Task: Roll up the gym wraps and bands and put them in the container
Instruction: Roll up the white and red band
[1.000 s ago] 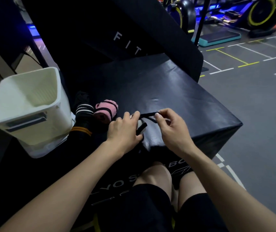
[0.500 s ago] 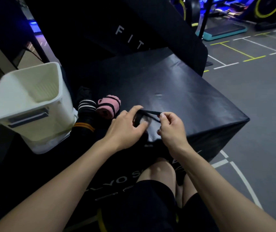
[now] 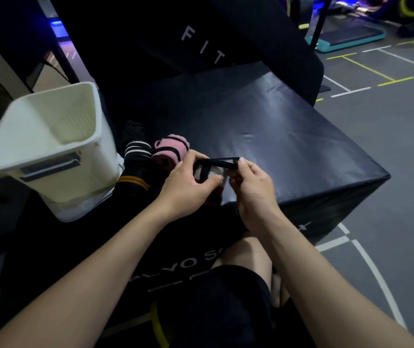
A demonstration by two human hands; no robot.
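Note:
My left hand point(image 3: 188, 182) grips a rolled wrap point(image 3: 211, 179) with a pale and dark red end near the front edge of the black plyo box point(image 3: 276, 136). My right hand point(image 3: 253, 182) pinches the wrap's black strap point(image 3: 223, 162), stretched over the roll. A rolled pink wrap point(image 3: 170, 149) with black bands lies just left of my left hand. Beside it sits a black roll with white stripes point(image 3: 136, 150) and a black one with orange stripes point(image 3: 131, 182). The white container point(image 3: 50, 151) stands tilted at the left, its inside showing nothing.
A black padded block with white letters point(image 3: 200, 46) leans behind the box. Grey gym floor with painted lines point(image 3: 389, 116) lies to the right. A teal step platform point(image 3: 351, 38) and exercise machines stand far back. My bare knees are below the box edge.
The black strap has been lifted and drawn over the roll, which now shows its pale end between my hands. Both hands stayed at the box's front edge.

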